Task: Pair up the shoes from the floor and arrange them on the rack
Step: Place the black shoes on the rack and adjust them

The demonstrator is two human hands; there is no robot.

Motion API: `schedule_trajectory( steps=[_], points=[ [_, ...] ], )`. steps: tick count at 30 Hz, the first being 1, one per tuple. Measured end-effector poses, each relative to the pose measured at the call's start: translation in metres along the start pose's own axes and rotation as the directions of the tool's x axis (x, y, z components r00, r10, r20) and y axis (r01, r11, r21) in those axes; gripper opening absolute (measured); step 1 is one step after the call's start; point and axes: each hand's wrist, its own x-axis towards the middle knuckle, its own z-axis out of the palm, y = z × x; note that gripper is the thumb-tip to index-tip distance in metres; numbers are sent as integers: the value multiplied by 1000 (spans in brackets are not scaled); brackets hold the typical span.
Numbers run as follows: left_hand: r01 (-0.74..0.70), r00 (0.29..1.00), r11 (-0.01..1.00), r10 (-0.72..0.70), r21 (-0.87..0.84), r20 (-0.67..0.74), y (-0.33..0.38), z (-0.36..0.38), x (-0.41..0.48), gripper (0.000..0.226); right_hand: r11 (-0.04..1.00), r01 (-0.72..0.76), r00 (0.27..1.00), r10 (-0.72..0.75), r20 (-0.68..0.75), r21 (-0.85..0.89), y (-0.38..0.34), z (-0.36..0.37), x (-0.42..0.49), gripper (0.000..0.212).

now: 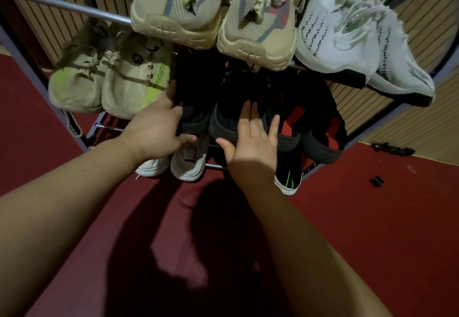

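Red floor (372, 217), slatted wood wall behind, metal rack (62, 4) nearly full. Top tier: beige pair (211, 18), white pair (347, 38). Middle tier: beige-and-neon pair (106, 78), black pair (198, 88), black-and-red pair (293, 117). Lowest tier: pale pair (188, 160), one black-green shoe (288, 180) showing. No loose shoes seen on floor — task looks close to done, only squaring up left. Left hand (154, 130) grips toe of black pair's left shoe, thumb underneath; right hand (250, 140) lies flat on its mate, fingers straight, spread. Black pair — dark, soft-looking, detail lost in shadow.

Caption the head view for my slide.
Left hand grips and right hand rests on black shoes on the metal shoe rack.
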Motion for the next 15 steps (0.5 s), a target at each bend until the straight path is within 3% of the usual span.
schedule_trajectory(
  steps=[5,10,15],
  points=[
    [-10,1000,1000,10,3,16,-1,-2,0,66,1000,15,997,-16,75,10,1,-9,3,85],
    [-12,995,994,2,106,98,5,-5,8,59,962,272,944,-261,204,-30,21,-34,26,84],
    [-25,986,987,-2,158,167,8,-9,19,76,968,247,933,-224,281,-48,13,-34,25,82]
  ],
)
